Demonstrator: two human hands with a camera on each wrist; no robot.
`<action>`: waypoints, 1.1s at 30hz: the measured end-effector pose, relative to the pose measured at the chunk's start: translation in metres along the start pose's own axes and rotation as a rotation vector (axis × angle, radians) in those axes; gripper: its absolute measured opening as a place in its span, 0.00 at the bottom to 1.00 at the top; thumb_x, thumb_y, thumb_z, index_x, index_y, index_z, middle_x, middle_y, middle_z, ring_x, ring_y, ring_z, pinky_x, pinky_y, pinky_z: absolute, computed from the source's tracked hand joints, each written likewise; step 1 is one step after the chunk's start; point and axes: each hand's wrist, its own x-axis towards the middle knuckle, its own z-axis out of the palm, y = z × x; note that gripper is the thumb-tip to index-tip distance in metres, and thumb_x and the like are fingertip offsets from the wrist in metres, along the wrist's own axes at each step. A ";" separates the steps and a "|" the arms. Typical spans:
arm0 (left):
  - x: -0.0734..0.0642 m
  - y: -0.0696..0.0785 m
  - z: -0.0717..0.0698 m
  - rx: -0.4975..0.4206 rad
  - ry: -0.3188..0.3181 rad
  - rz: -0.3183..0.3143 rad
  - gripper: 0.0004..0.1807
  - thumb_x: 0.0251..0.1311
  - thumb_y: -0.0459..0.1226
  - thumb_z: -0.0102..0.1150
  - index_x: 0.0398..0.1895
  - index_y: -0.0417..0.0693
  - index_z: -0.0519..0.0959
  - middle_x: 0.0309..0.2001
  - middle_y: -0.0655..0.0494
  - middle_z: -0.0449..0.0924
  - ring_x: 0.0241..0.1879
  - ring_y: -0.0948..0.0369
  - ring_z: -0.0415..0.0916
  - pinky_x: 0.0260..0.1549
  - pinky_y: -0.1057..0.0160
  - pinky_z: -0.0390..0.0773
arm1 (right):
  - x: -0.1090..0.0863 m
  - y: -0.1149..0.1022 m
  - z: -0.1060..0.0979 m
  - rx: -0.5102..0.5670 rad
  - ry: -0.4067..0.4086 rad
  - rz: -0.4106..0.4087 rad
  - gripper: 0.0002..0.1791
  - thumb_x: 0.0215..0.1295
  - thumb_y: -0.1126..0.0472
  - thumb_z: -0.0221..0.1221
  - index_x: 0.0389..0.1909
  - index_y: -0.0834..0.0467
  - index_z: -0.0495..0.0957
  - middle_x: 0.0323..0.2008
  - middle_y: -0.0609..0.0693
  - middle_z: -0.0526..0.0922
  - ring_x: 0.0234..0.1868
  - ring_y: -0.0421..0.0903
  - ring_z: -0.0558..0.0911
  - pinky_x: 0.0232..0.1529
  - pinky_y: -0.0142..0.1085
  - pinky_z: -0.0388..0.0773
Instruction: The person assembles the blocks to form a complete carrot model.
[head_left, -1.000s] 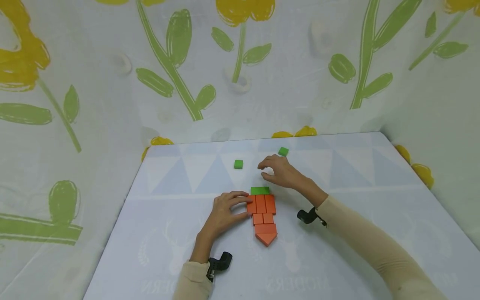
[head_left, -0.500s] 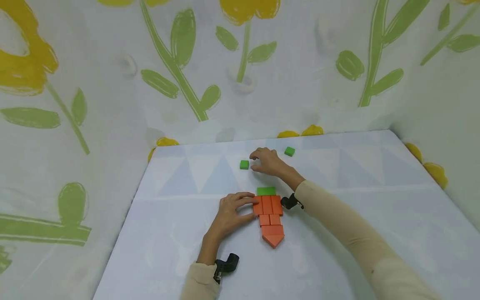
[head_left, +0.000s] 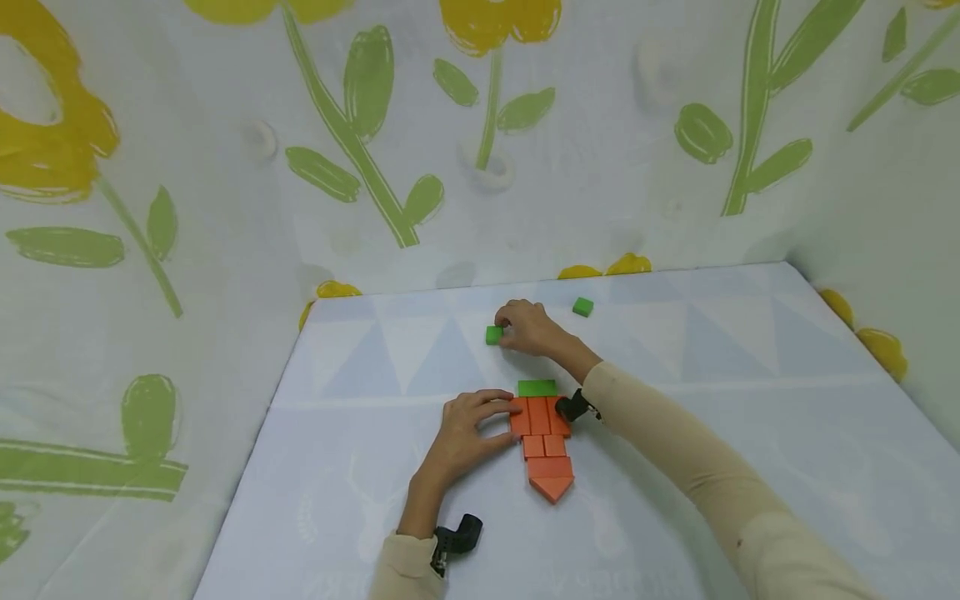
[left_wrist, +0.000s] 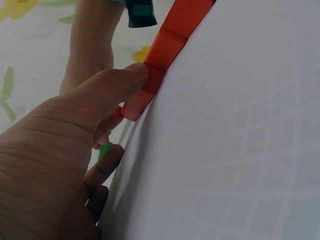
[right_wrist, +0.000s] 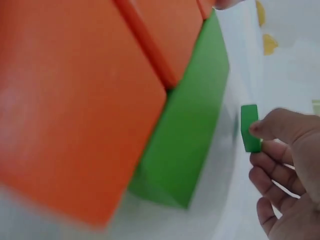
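Note:
Orange blocks (head_left: 538, 417) lie flat together on the table, tapering to a triangular point (head_left: 552, 488) toward me. Along their far end runs a long green block (head_left: 537, 388). My left hand (head_left: 465, 429) rests at the left side of the orange row, thumb and fingertips touching the leftmost block; in the left wrist view the thumb (left_wrist: 120, 82) lies against an orange side face. Farther back, my right hand (head_left: 528, 327) pinches a small green block (right_wrist: 249, 129) between thumb and forefinger. Part of that block is hidden by the fingers in the head view.
Another small green block (head_left: 582, 307) lies to the right of my right hand, near the back edge of the pale patterned table (head_left: 337, 467). Flower-printed cloth (head_left: 600, 192) rises behind and at the sides. Black wrist cameras (head_left: 459, 537) are strapped to both wrists.
My right hand has moved left to the small green block and now pinches it. My left hand stays against the orange blocks. The whole head view has shifted slightly.

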 end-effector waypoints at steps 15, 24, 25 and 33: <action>0.000 -0.004 -0.005 0.004 0.005 -0.009 0.21 0.60 0.49 0.69 0.58 0.64 0.83 0.62 0.66 0.75 0.59 0.58 0.69 0.56 0.45 0.60 | -0.042 -0.001 -0.022 0.162 -0.082 -0.182 0.15 0.64 0.62 0.63 0.52 0.55 0.81 0.49 0.46 0.80 0.52 0.47 0.76 0.56 0.43 0.74; -0.001 -0.004 -0.004 0.001 -0.013 -0.019 0.22 0.60 0.50 0.70 0.58 0.64 0.83 0.62 0.65 0.75 0.60 0.58 0.69 0.56 0.45 0.61 | -0.060 0.005 -0.016 0.164 -0.143 -0.193 0.16 0.64 0.62 0.66 0.53 0.55 0.81 0.50 0.46 0.79 0.52 0.46 0.76 0.57 0.42 0.74; -0.001 -0.004 -0.004 0.001 -0.013 -0.017 0.22 0.60 0.50 0.70 0.58 0.64 0.83 0.62 0.65 0.75 0.60 0.58 0.69 0.56 0.45 0.60 | -0.060 0.006 -0.015 0.160 -0.146 -0.198 0.16 0.64 0.62 0.66 0.53 0.55 0.81 0.50 0.46 0.79 0.52 0.46 0.76 0.57 0.42 0.74; 0.000 0.001 -0.002 -0.006 -0.011 -0.010 0.22 0.60 0.49 0.69 0.58 0.64 0.82 0.63 0.65 0.75 0.60 0.57 0.69 0.57 0.45 0.60 | -0.064 0.012 -0.012 0.169 -0.178 -0.192 0.16 0.66 0.61 0.65 0.53 0.54 0.81 0.50 0.45 0.80 0.53 0.45 0.75 0.59 0.42 0.73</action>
